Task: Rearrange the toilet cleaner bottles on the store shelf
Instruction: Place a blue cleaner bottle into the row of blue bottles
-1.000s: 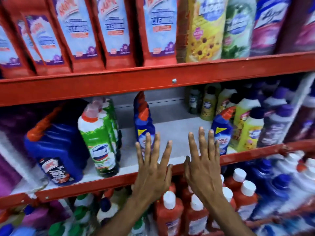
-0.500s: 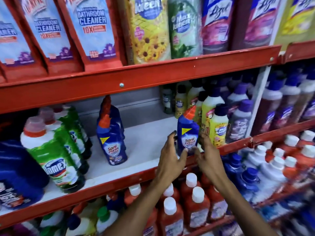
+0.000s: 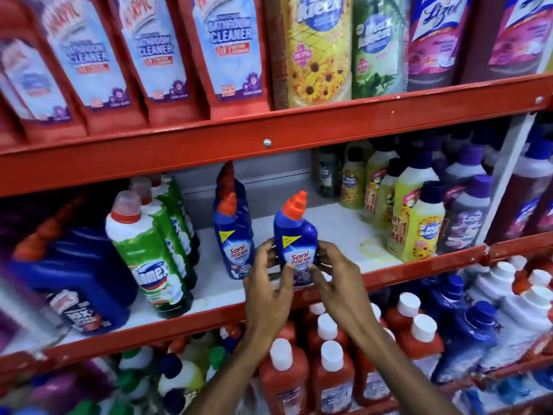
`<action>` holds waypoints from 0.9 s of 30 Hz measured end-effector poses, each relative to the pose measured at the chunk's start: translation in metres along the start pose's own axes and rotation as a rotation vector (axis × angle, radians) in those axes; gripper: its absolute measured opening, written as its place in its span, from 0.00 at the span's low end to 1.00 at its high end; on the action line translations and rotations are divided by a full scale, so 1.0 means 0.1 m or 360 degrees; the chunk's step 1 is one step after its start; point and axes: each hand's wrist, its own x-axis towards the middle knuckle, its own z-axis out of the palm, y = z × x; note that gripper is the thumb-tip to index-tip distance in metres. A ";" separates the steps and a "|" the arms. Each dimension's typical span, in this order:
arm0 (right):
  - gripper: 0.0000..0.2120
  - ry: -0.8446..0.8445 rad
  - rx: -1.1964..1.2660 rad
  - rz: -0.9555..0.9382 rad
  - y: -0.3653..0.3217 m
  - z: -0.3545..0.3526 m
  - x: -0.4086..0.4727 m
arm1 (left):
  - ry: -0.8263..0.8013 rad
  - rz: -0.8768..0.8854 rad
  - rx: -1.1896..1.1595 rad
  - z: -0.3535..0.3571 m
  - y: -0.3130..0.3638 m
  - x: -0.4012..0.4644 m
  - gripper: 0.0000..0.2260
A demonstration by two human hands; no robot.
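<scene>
A blue plastic Sani Fresh toilet cleaner bottle with an angled orange cap (image 3: 294,241) is gripped from both sides at its lower body. The left hand (image 3: 267,284) is curled round its left flank, thumb pressed on the front label; the right hand (image 3: 336,278) is wrapped round the right flank, thumb likewise laid on the label. Both hands are closed on it, fingers only partly seen behind the bottle. The bottle is held upright, cap tilted slightly right, at the front edge of the white middle shelf board (image 3: 338,232); whether its base is touching the board cannot be told, since it is hidden by the hands. Just beside it to the left, a row of matching blue Sani Fresh bottles (image 3: 232,235) is lined up front to back. Further left, green-and-white Domex bottles with pinkish caps (image 3: 146,250) are ranked, and a large dark blue jug (image 3: 74,274) is seen at the far left. To the right, well apart, yellow Max Kleen bottles with dark caps (image 3: 419,223) are stood. The red metal shelf rail (image 3: 419,266) is crossed by both wrists. Below, red bottles with white caps (image 3: 332,381) are packed.
</scene>
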 end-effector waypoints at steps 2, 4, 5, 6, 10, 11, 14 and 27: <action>0.19 -0.0081 0.0033 -0.0044 -0.11 0.25 -0.02 | 0.0090 -0.0016 0.0058 -0.26 -0.09 -0.03 0.18; 0.19 -0.0149 0.0057 -0.0073 -0.19 0.48 -0.02 | 0.0162 -0.0046 0.0106 -0.47 -0.17 -0.05 0.19; 0.19 -0.0173 0.0075 -0.0082 -0.22 0.58 -0.02 | 0.0194 -0.0069 0.0119 -0.57 -0.20 -0.05 0.20; 0.20 -0.0191 0.0091 -0.0084 -0.24 0.67 -0.02 | 0.0210 -0.0092 0.0126 -0.63 -0.23 -0.05 0.21; 0.19 -0.0241 0.0093 -0.0051 -0.27 0.95 -0.03 | 0.0202 -0.0149 0.0171 -0.80 -0.35 -0.03 0.20; 0.19 -0.0244 0.0087 -0.0040 -0.26 0.98 -0.03 | 0.0192 -0.0158 0.0192 -0.82 -0.37 -0.03 0.20; 0.19 -0.0248 0.0103 -0.0023 -0.25 1.04 -0.02 | 0.0188 -0.0150 0.0256 -0.85 -0.40 -0.02 0.20; 0.37 -0.0435 0.0282 0.0359 -0.24 1.06 0.14 | -0.0041 -0.0651 -0.0290 -0.79 -0.31 0.09 0.32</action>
